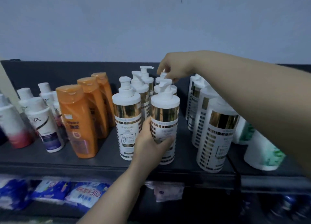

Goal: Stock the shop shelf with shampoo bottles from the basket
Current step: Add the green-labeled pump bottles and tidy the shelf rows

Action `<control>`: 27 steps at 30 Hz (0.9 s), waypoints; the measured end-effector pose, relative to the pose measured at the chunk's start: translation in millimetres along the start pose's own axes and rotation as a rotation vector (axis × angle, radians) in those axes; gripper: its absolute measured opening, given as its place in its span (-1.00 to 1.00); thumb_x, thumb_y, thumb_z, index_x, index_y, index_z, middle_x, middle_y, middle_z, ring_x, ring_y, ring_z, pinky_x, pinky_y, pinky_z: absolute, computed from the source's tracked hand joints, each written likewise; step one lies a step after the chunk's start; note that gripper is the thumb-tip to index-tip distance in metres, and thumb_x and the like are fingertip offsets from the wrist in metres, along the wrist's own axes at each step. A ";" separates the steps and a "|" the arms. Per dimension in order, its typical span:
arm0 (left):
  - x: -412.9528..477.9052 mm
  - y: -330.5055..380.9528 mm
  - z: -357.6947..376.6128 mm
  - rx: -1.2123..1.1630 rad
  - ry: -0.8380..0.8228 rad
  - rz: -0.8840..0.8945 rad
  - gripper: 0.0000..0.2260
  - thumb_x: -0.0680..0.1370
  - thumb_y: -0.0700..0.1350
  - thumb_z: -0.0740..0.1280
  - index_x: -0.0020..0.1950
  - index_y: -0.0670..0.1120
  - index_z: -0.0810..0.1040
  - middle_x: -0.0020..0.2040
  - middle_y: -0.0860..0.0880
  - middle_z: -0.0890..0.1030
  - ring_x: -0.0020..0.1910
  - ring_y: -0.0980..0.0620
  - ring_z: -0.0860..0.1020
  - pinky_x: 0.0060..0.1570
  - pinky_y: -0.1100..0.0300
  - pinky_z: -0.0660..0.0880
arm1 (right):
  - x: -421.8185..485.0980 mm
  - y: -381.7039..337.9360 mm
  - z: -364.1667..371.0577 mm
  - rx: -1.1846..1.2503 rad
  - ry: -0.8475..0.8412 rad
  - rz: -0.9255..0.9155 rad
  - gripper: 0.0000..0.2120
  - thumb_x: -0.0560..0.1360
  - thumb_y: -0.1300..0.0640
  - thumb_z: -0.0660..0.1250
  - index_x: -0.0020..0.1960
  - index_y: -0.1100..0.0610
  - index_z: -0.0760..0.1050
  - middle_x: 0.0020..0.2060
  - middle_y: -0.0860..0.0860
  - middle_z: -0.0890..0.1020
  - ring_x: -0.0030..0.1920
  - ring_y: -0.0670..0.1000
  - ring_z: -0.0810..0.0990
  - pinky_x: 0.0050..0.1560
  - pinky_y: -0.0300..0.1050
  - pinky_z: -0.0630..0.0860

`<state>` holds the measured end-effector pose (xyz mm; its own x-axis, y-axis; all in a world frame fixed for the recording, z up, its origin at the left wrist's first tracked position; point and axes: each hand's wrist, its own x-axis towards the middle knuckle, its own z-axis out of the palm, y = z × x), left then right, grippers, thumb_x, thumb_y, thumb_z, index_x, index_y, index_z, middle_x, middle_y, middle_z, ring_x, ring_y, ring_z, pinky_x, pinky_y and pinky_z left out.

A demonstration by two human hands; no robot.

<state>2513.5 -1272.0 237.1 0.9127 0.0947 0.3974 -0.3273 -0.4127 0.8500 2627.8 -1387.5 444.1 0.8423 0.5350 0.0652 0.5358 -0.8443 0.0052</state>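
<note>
Our left hand (149, 139) is gripping the front pump bottle (165, 116) on the dark shelf (50, 158).
We are curling its fingers round the lower label while the bottle is standing at the shelf's front edge. Our right hand (175, 67), at 1 o'clock of it, is pinching the pump head of the rear pump bottle (162, 77). We are judging the stocking well advanced: orange shampoo bottles (79, 123) are standing at 9 o'clock and more pump bottles at 3 o'clock. The basket is lying out of view, so we cannot tell what remains.

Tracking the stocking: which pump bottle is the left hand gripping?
The front bottle of the middle gold-banded column; only it has the left hand wrapped round its label.
</note>
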 end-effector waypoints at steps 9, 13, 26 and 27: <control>4.1 2.3 3.9 -0.066 -0.052 -0.084 -0.47 0.40 0.00 0.51 0.23 0.30 0.32 0.07 0.30 0.56 0.07 0.36 0.51 0.10 0.20 0.51 | 7.6 25.7 3.5 0.197 0.007 0.005 -0.76 0.50 0.27 0.35 0.16 0.14 0.58 -0.25 -0.05 0.56 -0.22 0.03 0.64 -0.06 -0.16 0.59; 4.7 2.5 6.1 -0.073 -0.054 -0.098 -0.45 0.38 0.01 0.52 0.26 0.27 0.35 0.08 0.26 0.59 0.08 0.30 0.55 0.14 0.11 0.55 | 10.0 30.4 1.2 0.202 -0.012 -0.019 -0.75 0.52 0.28 0.33 0.18 0.13 0.57 -0.28 -0.07 0.48 -0.21 0.06 0.64 -0.05 -0.13 0.59; 11.0 2.5 4.3 -0.117 -0.102 -0.112 -0.43 0.35 0.07 0.54 0.28 0.24 0.38 0.08 0.26 0.62 0.07 0.30 0.58 0.13 0.06 0.56 | 45.1 39.6 -30.5 0.062 0.067 0.036 -0.61 0.55 0.00 0.30 0.36 0.00 0.43 0.19 0.00 0.56 0.05 0.08 0.60 0.26 0.03 0.45; 11.9 2.8 3.3 -0.113 -0.112 -0.108 -0.48 0.36 0.05 0.54 0.24 0.24 0.40 0.06 0.26 0.63 0.05 0.31 0.58 0.12 0.07 0.57 | 55.1 40.0 -26.5 -0.022 0.041 0.048 -0.59 0.55 0.00 0.29 0.38 -0.01 0.41 0.21 0.00 0.53 0.11 0.07 0.56 0.30 0.06 0.40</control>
<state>2524.2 -1275.0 243.0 0.9634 0.0290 0.2665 -0.2458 -0.3009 0.9214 2694.1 -1392.6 474.3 0.8637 0.4926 0.1069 0.4931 -0.8697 0.0230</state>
